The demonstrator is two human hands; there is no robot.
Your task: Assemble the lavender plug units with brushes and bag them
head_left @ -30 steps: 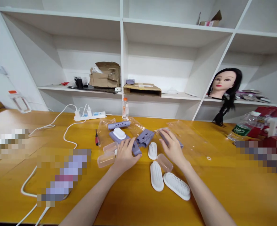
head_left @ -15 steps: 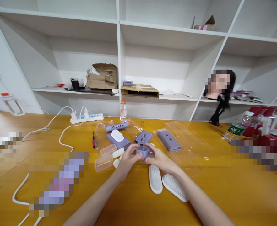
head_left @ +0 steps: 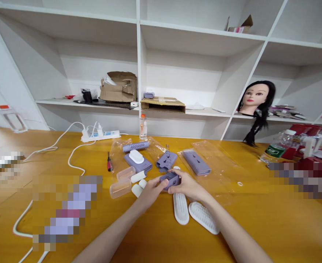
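Observation:
Between both hands, just above the table, is a small purple plastic box-shaped part (head_left: 171,180) with a dark top and a hole in its right side. My left hand (head_left: 153,190) grips its left end with the thumb in front. At its right end my right hand (head_left: 187,184) holds it between thumb and fingers. Behind it lies a purple panel with keyhole slots (head_left: 167,160). Two white ribbed oval trays, one upright to me (head_left: 181,210) and one slanted (head_left: 203,217), lie below my right hand. White rounded pieces (head_left: 138,177) lie left of my left hand.
A purple case with a white oval piece (head_left: 136,156), a perforated purple bar (head_left: 135,147) and clear orange-looking cups (head_left: 120,188) lie left. A purple slotted case (head_left: 196,163) sits on plastic film. A red screwdriver (head_left: 109,163), power strip (head_left: 100,136) and bottle (head_left: 143,128) stand behind.
The purple box-shaped part has turned in my hands and shifted slightly right, showing its dark top and side hole. My left hand has moved right with it.

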